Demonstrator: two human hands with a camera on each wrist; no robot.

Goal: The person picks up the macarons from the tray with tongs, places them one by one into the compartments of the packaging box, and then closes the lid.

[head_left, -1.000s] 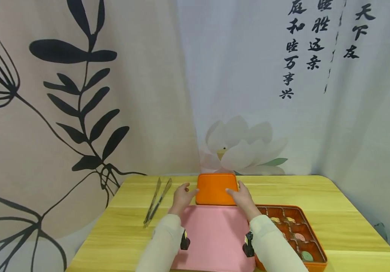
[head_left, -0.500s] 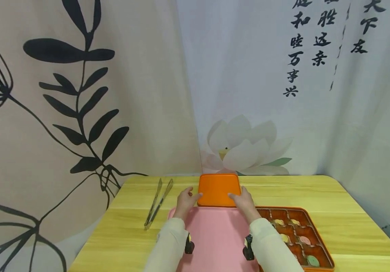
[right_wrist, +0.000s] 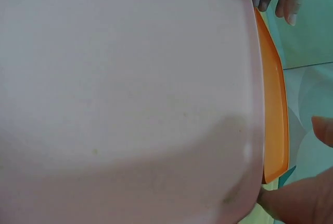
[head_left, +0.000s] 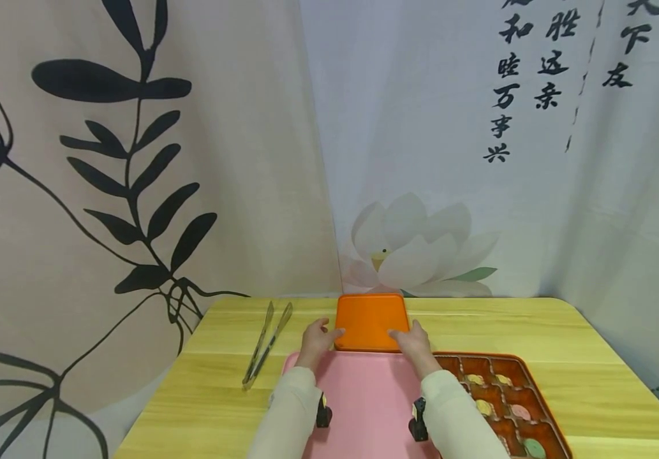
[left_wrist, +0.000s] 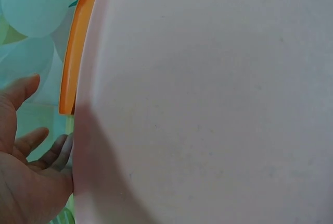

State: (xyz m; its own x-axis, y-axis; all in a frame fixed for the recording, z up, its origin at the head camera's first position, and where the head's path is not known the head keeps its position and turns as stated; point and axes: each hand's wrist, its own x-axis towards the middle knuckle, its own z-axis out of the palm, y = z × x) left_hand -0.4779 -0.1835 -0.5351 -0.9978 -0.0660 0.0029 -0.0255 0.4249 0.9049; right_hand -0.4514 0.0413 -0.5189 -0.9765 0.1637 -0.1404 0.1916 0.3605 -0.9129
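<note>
A pink tray [head_left: 370, 405] lies flat in front of the person, and an orange tray [head_left: 372, 322] sits right beyond its far edge. My left hand [head_left: 316, 340] is at the pink tray's far left corner, thumb pointing toward the orange tray. In the left wrist view its loosely bent fingers [left_wrist: 51, 156] hold nothing, right by the pink rim. Across from it, my right hand [head_left: 413, 343] is at the far right corner, its thumb overlapping the orange tray in the head view. The right wrist view shows that hand [right_wrist: 302, 198] with spread thumb, touching the pink edge.
Metal tongs [head_left: 270, 344] lie on the wooden table [head_left: 203, 382] to the left. To the right, partly under the right sleeve, stands an orange-brown compartment box [head_left: 550, 408] with several small yellow, pink and green pieces. A printed curtain [head_left: 260, 159] hangs behind the table.
The head view has shifted slightly, so the table things appear a little farther right. Both hands stay near the far corners of the pink tray, with little movement.
</note>
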